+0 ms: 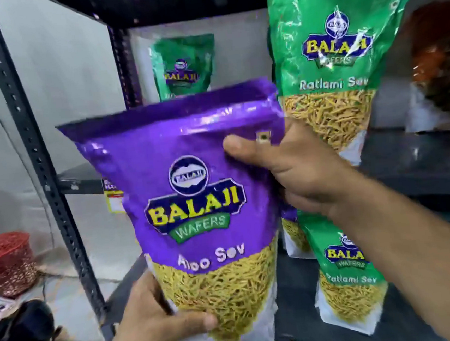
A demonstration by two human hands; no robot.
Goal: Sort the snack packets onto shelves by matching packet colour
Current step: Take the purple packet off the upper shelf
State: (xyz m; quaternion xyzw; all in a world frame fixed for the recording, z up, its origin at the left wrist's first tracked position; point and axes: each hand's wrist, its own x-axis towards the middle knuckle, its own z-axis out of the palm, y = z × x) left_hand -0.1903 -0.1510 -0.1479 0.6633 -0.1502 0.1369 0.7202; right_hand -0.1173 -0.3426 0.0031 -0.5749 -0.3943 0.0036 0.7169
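Before the shelves, both hands hold the purple packet upright — right hand atop, left hand below — green packets just right.

Purple packet reads "Balaji Wafers – Aloo Sev"; green packet – "Balaji Wafers, Ratlami Sev".

Top of large green Ratlami Sev packet ran off upper edge. Purple Aloo Sev packet hid lower half of far green packet and most of yellow shelf label. Right forearm covered part of lower green packet. Orange packet at right blurred, cropped, print unreadable.
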